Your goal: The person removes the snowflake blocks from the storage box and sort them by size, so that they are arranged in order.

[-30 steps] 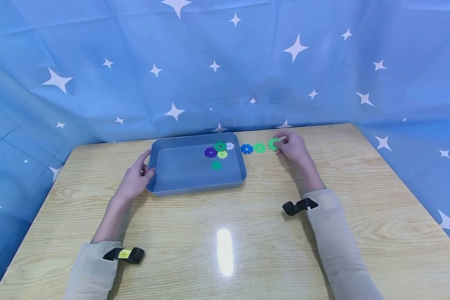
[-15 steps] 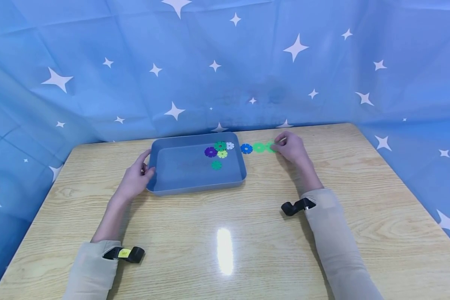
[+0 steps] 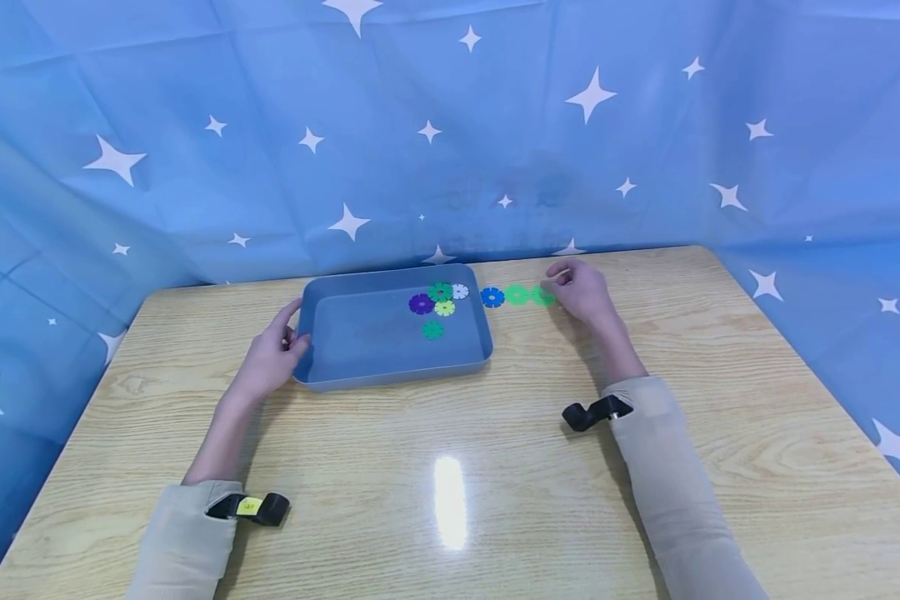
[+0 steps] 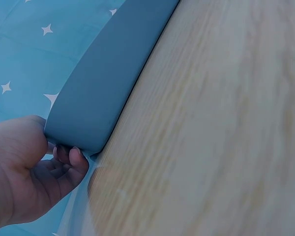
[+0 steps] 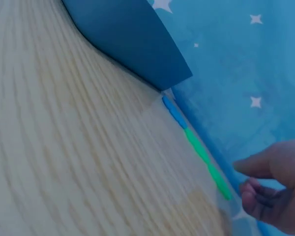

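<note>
My left hand (image 3: 270, 354) grips the left end of a shallow blue-grey tray (image 3: 352, 346); in the left wrist view its fingers curl at the tray's corner. On the table right of the tray lies a row of notched plastic discs: a blue disc (image 3: 492, 297), a green disc (image 3: 517, 295) and another green disc (image 3: 543, 295). My right hand (image 3: 587, 293) hovers at the outermost green disc, partly overlapping it in the head view. In the right wrist view, thumb and fingers stand apart with nothing between them, just beside the row.
Inside the tray, toward its right, lie a purple disc (image 3: 421, 304), a dark green disc (image 3: 439, 292), a white disc (image 3: 461, 292), a yellow-green disc (image 3: 445, 308) and a separate green disc (image 3: 432, 331). Behind the wooden table (image 3: 360, 467) hangs a blue star-patterned cloth (image 3: 420, 75).
My right hand brought the outermost green disc left, against the other green disc, and let go of it; the fingers have lifted slightly off. The left hand and tray have stayed still.
</note>
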Demonstrator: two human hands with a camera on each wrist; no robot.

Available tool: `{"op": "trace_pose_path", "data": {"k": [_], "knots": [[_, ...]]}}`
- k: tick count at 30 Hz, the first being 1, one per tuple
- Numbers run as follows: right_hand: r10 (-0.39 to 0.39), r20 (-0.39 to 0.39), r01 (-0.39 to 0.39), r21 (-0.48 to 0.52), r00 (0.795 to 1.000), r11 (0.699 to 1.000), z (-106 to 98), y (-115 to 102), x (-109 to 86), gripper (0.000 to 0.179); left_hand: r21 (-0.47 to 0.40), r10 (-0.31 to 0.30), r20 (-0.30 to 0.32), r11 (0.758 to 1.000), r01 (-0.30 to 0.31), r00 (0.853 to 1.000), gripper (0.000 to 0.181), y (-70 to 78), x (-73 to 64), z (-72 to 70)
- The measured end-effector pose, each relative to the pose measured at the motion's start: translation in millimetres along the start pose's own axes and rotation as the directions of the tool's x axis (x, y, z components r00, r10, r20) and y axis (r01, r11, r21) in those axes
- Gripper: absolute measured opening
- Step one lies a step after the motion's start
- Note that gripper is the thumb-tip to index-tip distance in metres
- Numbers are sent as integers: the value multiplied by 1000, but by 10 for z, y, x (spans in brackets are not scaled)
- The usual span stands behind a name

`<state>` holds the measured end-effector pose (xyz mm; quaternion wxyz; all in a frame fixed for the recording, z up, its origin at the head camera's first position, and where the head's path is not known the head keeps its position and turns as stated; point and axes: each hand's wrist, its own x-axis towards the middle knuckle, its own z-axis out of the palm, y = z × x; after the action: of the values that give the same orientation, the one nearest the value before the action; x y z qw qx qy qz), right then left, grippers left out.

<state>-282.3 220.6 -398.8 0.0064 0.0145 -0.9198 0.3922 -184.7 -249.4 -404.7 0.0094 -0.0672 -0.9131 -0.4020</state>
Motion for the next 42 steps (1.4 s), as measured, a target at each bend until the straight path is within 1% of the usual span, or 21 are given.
{"op": "trace_pose_path", "data": {"k": [10,15,24,30,34,39,42], "knots": [[-101,11,101,47,995,994,79,-285,-36,28,2,2,-4,1000,-2,1000,60,-6,5,-1],[-147,23,144,93,989,985,134,-417,-72,27,5,6,-5,1000,-6,1000,60,-8,13,-4],[-182,47,174,140,982,975,221,-702,-171,29,3,1,-1,1000,-1,1000,60,15,2,-20],[-246,70,234,148,967,961,363,-858,-201,23,-4,1,-4,1000,-1,1000,60,12,0,-9],[-286,82,270,162,955,949,448,-932,-206,25,-5,-4,-4,1000,4,1000,60,-5,6,10],[-311,91,289,196,946,937,559,-1030,-213,25,-9,-2,-3,1000,1,1000,60,-11,7,16],[-316,125,290,191,940,938,649,-1073,-208,26,-10,3,-5,1000,-3,1000,60,-19,5,17]]}}
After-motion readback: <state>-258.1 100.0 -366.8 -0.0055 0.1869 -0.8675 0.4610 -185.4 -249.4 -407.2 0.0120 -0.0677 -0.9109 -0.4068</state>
